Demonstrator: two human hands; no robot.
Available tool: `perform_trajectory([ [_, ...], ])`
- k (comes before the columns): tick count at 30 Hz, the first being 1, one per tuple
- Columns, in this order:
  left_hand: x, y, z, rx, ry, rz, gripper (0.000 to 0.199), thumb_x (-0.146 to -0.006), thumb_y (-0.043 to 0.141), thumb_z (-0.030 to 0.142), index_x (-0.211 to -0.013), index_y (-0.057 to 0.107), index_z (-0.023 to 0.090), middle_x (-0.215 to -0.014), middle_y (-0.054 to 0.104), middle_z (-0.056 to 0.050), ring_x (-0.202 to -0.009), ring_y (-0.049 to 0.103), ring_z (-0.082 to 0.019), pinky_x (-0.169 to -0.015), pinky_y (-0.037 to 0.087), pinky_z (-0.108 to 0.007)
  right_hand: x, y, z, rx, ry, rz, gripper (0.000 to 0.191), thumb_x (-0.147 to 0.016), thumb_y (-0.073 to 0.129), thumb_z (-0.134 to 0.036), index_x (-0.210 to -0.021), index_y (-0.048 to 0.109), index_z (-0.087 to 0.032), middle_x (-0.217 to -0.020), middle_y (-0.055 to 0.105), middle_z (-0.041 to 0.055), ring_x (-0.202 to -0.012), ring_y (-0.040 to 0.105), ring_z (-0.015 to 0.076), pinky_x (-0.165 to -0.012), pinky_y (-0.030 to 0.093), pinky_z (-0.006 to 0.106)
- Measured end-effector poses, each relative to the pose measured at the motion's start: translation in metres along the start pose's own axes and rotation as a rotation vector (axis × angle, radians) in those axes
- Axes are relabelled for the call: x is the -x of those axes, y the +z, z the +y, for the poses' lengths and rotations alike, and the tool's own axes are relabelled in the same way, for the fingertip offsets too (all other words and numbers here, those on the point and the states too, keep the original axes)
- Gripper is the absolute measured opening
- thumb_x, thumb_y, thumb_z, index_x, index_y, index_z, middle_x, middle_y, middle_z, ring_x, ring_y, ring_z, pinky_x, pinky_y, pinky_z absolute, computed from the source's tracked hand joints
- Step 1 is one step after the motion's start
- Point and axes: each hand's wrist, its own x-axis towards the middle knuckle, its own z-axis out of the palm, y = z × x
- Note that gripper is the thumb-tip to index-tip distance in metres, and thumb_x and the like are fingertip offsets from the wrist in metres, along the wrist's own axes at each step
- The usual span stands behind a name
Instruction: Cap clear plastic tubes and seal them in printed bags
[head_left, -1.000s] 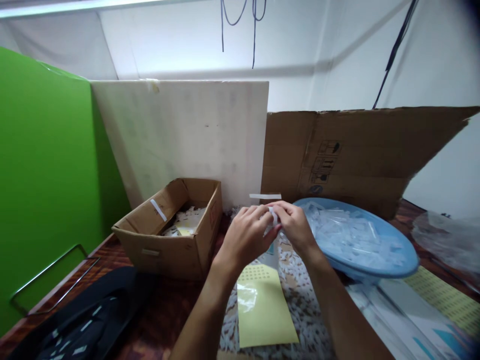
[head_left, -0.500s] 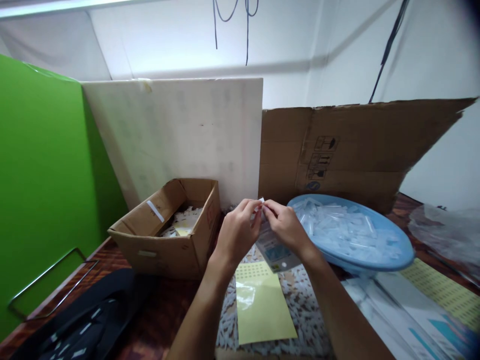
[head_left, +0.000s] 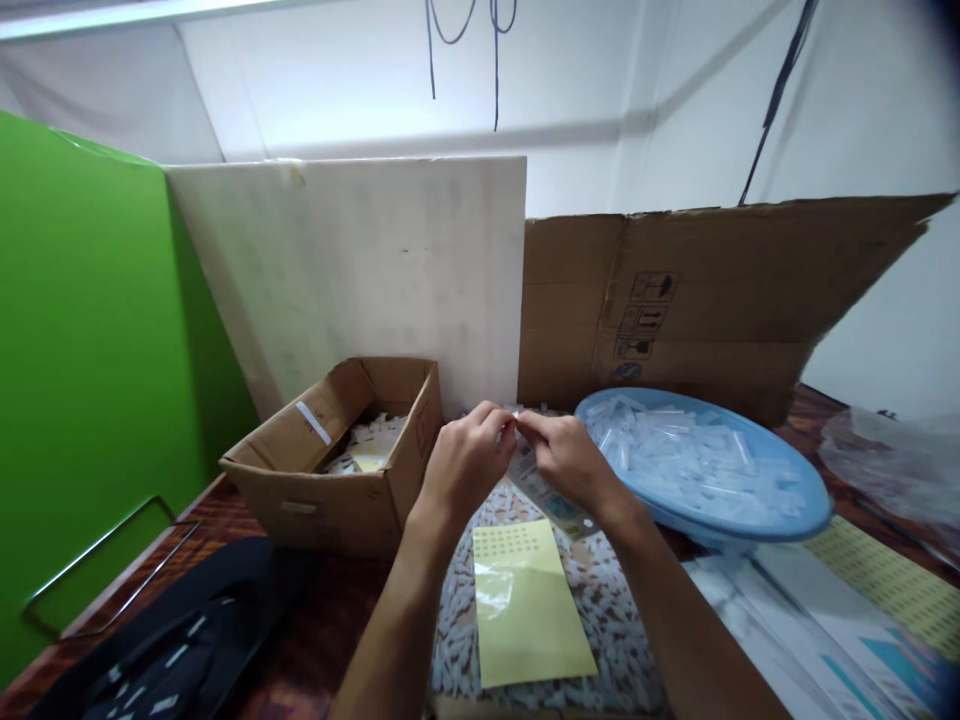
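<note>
My left hand (head_left: pixel 474 452) and my right hand (head_left: pixel 564 452) meet at the fingertips, both closed in a pinch. Between them shows a tiny whitish piece (head_left: pixel 516 413), too small to name and mostly covered by the fingers. Behind and below my right hand is a clear printed plastic bag (head_left: pixel 546 492), partly hidden; whether fingers grip it I cannot tell. Below my hands, a yellow sticker sheet (head_left: pixel 529 610) with rows of small labels near its top lies on a heap of small white plastic pieces (head_left: pixel 615 620).
At left stands an open cardboard box (head_left: pixel 322 500) with white pieces inside. A blue basin (head_left: pixel 750 525) of clear plastic pieces sits at right, near printed sheets (head_left: pixel 817 620) and another yellow sheet (head_left: pixel 892 580). A black item (head_left: pixel 187 630) lies front left. Cardboard (head_left: pixel 712 300) stands behind.
My fingertips have come closer together and slightly lower, so less of the whitish piece shows. The printed bag has shifted a little and sits more behind my right hand.
</note>
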Motion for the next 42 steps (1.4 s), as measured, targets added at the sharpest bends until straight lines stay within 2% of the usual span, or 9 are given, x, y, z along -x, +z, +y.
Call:
perform_trajectory([
  [12,-0.002,-0.013,-0.010,0.158,-0.150,0.139,0.006,-0.087,0.064,0.015,-0.084,0.066,0.020,-0.084,0.069,-0.001,-0.074,0.066,-0.016,-0.070,0.052,-0.026,0.000,-0.004,-0.007,-0.256,0.057,0.047,0.029,-0.101,0.048,-0.024,-0.105,0.077,-0.026,-0.089,0.078,0.0006,-0.075,0.069,0.0179,-0.066,0.045,0.026],
  [18,0.003,-0.065,-0.037,-0.065,-0.391,0.238,0.014,-0.089,0.063,0.031,-0.088,0.072,0.020,-0.086,0.075,-0.004,-0.074,0.070,-0.019,-0.069,0.052,-0.028,0.000,-0.022,0.005,-0.249,0.188,0.242,0.027,-0.099,0.052,-0.032,-0.097,0.077,-0.021,-0.088,0.077,0.0040,-0.076,0.067,0.0206,-0.065,0.045,0.028],
  [20,0.011,-0.090,-0.053,-0.198,-0.530,0.190,0.018,-0.086,0.065,0.037,-0.087,0.075,0.022,-0.084,0.078,-0.005,-0.074,0.071,-0.022,-0.067,0.050,-0.030,0.001,-0.029,0.010,-0.211,0.209,0.289,0.028,-0.098,0.052,-0.033,-0.097,0.077,-0.021,-0.089,0.078,0.0050,-0.076,0.067,0.0215,-0.065,0.045,0.029],
  [23,0.028,-0.121,-0.079,-0.322,-0.735,-0.003,0.023,-0.086,0.063,0.038,-0.091,0.079,0.022,-0.086,0.080,-0.007,-0.077,0.072,-0.026,-0.062,0.046,-0.030,0.001,-0.035,0.014,-0.163,0.229,0.313,0.028,-0.097,0.052,-0.034,-0.096,0.077,-0.021,-0.087,0.078,0.0055,-0.074,0.068,0.0216,-0.064,0.045,0.029],
  [27,0.050,-0.140,-0.107,-0.377,-0.858,-0.153,0.023,-0.082,0.064,0.029,-0.098,0.079,0.022,-0.101,0.081,-0.008,-0.088,0.073,-0.029,-0.067,0.048,-0.030,0.001,-0.036,0.011,-0.144,0.212,0.277,0.027,-0.097,0.052,-0.032,-0.095,0.077,-0.021,-0.089,0.079,0.0048,-0.078,0.069,0.0215,-0.069,0.046,0.030],
  [31,0.054,-0.136,-0.112,-0.329,-0.798,0.003,0.026,-0.086,0.062,0.029,-0.106,0.077,0.020,-0.108,0.080,-0.009,-0.095,0.072,-0.029,-0.071,0.050,-0.030,0.001,-0.032,0.005,-0.138,0.179,0.202,0.028,-0.098,0.051,-0.029,-0.094,0.077,-0.021,-0.089,0.079,0.0049,-0.079,0.070,0.0213,-0.071,0.046,0.030],
  [36,0.037,-0.119,-0.098,-0.092,-0.781,0.149,0.023,-0.093,0.056,0.030,-0.105,0.074,0.022,-0.075,0.075,0.001,-0.069,0.068,-0.020,-0.060,0.044,-0.024,0.000,-0.028,0.003,-0.090,0.154,0.152,0.030,-0.098,0.049,-0.030,-0.093,0.077,-0.021,-0.079,0.077,0.0041,-0.068,0.067,0.0193,-0.066,0.045,0.029],
  [39,0.028,-0.114,-0.083,-0.113,-0.704,0.284,0.024,-0.096,0.053,0.031,-0.103,0.073,0.020,-0.086,0.075,-0.001,-0.073,0.065,-0.019,-0.060,0.043,-0.024,0.001,-0.027,0.005,-0.077,0.150,0.143,0.030,-0.098,0.048,-0.030,-0.094,0.077,-0.021,-0.079,0.077,0.0044,-0.069,0.068,0.0195,-0.066,0.044,0.030],
  [42,0.026,-0.125,-0.063,-0.173,-0.621,0.494,0.032,-0.101,0.047,0.035,-0.112,0.071,0.017,-0.100,0.074,-0.006,-0.079,0.065,-0.019,-0.064,0.046,-0.027,0.001,-0.027,0.006,-0.063,0.149,0.140,0.030,-0.098,0.048,-0.028,-0.095,0.077,-0.022,-0.084,0.079,0.0050,-0.074,0.070,0.0205,-0.068,0.045,0.030],
])
